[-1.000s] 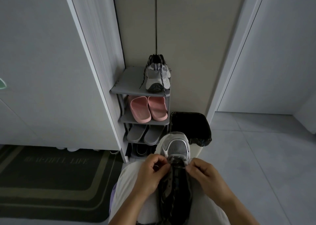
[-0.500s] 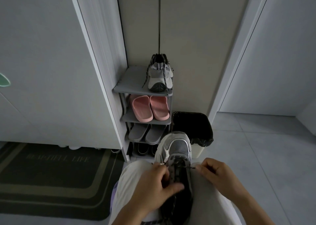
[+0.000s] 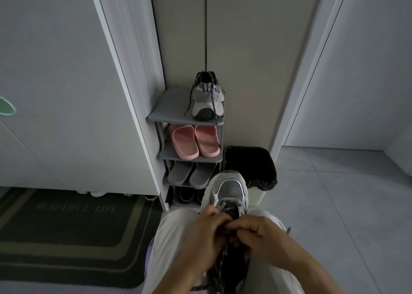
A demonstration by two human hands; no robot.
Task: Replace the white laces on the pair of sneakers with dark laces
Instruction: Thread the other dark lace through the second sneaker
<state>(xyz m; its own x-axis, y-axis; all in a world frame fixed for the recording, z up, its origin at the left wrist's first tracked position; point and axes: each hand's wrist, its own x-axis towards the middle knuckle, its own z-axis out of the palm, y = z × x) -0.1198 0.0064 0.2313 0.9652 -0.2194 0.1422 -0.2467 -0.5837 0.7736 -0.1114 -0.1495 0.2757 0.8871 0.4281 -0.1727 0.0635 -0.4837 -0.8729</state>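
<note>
Sneaker on lap, toe beyond both hands, left hand and right hand meeting over its eyelets, each pinching dark lace

Your left grip and right grip meet over the sneaker on your lap, both pinching its dark lace. At twelve o'clock, the other sneaker tops the shoe rack.

Obscured items, my lap and the shoe rack.
Sneaker: eyelets and tongue covered by my left hand and right hand, fingers pinching the dark lace; heel cut off by the bottom edge. Bottom-shelf shoes: too dark to identify. Mat lettering: unreadable.
</note>
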